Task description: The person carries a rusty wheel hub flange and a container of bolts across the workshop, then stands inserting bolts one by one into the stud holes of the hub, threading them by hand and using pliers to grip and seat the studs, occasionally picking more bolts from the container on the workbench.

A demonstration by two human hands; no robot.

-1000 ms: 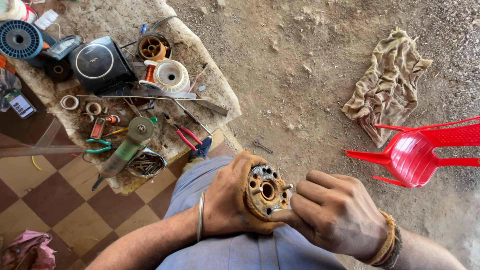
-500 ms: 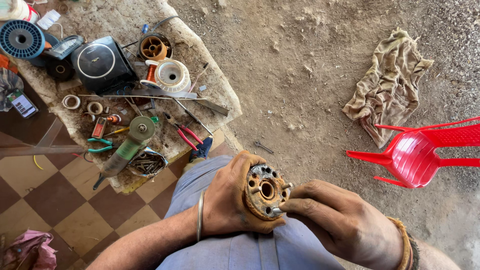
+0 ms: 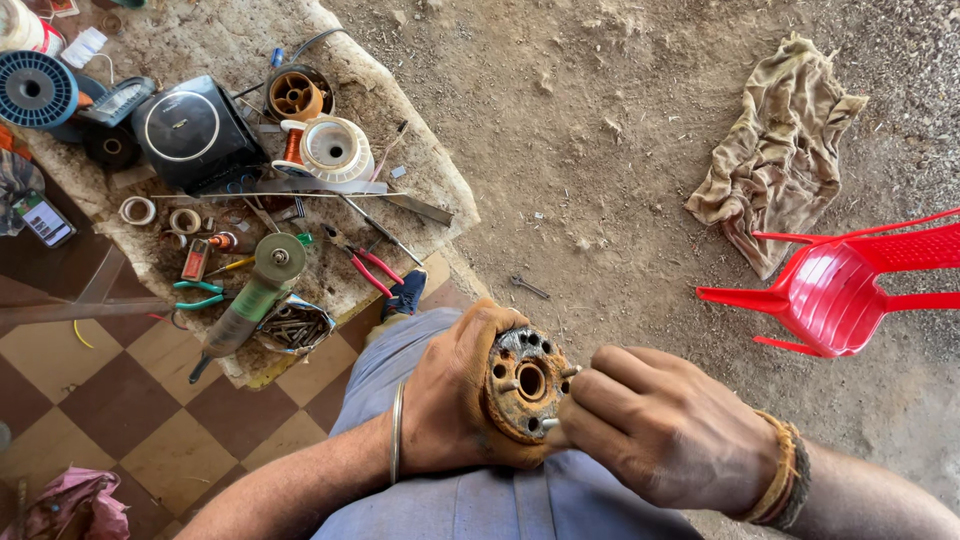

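— So, what are the hands doing?

— The left hand (image 3: 455,395) is wrapped around the back of a rusty round metal part (image 3: 525,385), fingers curled shut on its rim, holding it over the lap with the face turned up. The right hand (image 3: 665,425) is closed, fingertips (image 3: 585,385) pinched at the part's right edge, probably on one of the small studs; I can't see what sits between them.

— And around them?

— Just above the left hand, red-handled pliers (image 3: 370,268) lie on the rough tabletop (image 3: 420,170), near an angle grinder (image 3: 250,295) and a tray of bolts (image 3: 293,328). Farther up there's a white spool of copper wire (image 3: 330,150), a black box (image 3: 190,130) and a blue spool (image 3: 35,90).

— On the ground?

— A small wrench (image 3: 528,287) in the dirt, a crumpled tan rag (image 3: 780,150) well apart, and a red plastic chair (image 3: 850,290) right of it.
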